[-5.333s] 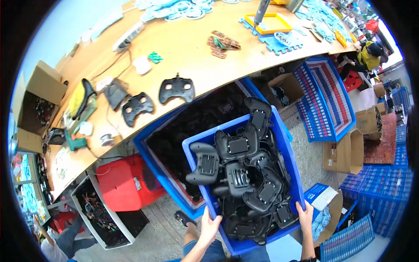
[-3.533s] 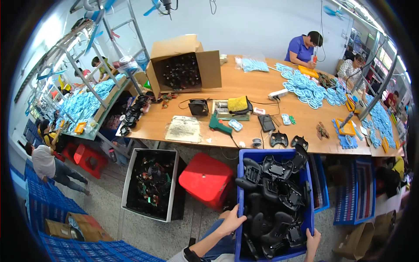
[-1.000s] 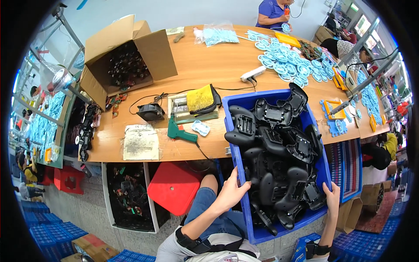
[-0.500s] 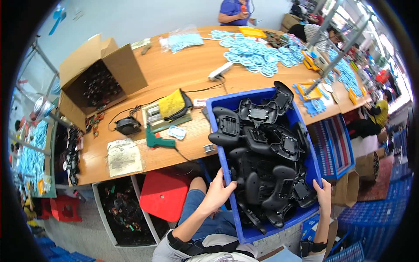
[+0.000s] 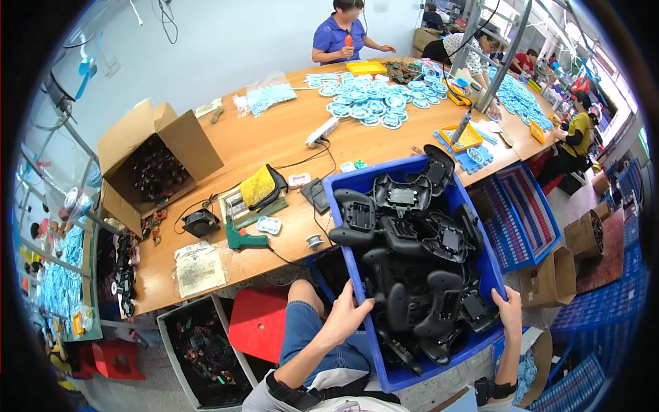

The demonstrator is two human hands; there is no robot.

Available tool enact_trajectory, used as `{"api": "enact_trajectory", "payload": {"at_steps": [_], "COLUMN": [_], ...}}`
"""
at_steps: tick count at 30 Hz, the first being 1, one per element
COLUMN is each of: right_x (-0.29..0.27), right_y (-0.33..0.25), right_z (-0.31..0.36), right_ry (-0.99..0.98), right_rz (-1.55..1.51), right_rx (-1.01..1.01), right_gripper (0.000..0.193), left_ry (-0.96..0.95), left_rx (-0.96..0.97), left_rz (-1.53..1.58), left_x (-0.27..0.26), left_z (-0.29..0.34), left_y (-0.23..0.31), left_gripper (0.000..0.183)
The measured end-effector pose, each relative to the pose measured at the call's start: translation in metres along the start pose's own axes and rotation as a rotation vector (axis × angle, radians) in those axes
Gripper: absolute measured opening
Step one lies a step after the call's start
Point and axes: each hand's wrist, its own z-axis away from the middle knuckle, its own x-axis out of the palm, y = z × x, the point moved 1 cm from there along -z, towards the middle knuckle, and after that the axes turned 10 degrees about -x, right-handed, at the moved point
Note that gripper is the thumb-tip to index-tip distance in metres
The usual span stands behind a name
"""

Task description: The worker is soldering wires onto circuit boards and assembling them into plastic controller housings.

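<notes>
Both my hands carry a blue plastic bin (image 5: 349, 264) by its sides. My left hand (image 5: 345, 314) is closed round the left rim, thumb over the edge. My right hand (image 5: 509, 310) grips the right rim the same way. Black game controller housings (image 5: 437, 302) fill the bin in a loose heap, several showing open battery bays. The bin is tilted in front of me, above my legs, its far end overlapping the table's near edge. My fingers under the rims are partly hidden.
On the wooden table (image 5: 274, 141) lie a green glue gun (image 5: 245, 239), a yellow cloth (image 5: 259, 187), a cardboard box (image 5: 197, 141) of small parts and light-blue pieces (image 5: 371, 103). A red stool (image 5: 259, 323) and a parts crate (image 5: 206, 357) stand below. A person (image 5: 336, 38) works across the table.
My view has shifted, so the table and its contents sit farther left and lower at the right side, with more of the person opposite showing. The bin stays in both hands.
</notes>
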Motion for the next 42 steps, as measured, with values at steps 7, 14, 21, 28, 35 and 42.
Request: {"api": "enact_trajectory", "payload": {"at_steps": [7,14,21,28,35,42], "right_x": [-0.012,-0.006,0.015,0.013,0.029,0.058], "right_y": [0.017,0.030,0.023,0.000,-0.018,-0.052], "right_z": [0.004,0.003,-0.015,-0.022,-0.055,-0.084], "right_ry": [-0.033,-0.030,-0.007,-0.054,-0.085,-0.147], "right_rz": [0.012,0.050,-0.050,0.083,0.110,0.122], "right_rx": [0.038,0.078,0.020,0.109,0.066,-0.084], "right_gripper": [0.025,0.025,0.030,0.031,0.031,0.030], "left_ry": [-0.022,-0.025,-0.003,0.039,0.043,0.094], "left_rx": [-0.041,-0.077,-0.117,-0.149,-0.148,-0.068], "left_rz": [-0.066,-0.100,-0.008,-0.057,0.138,0.261], "left_x": [0.014,0.014,0.003,-0.005,-0.017,-0.051], "left_z": [-0.003,-0.008,-0.008,-0.017,-0.017,-0.012], "left_y": [-0.015,-0.001,0.022,0.028,0.028,0.025], "left_gripper": [0.061,0.056,0.033,0.035,0.037,0.036]}}
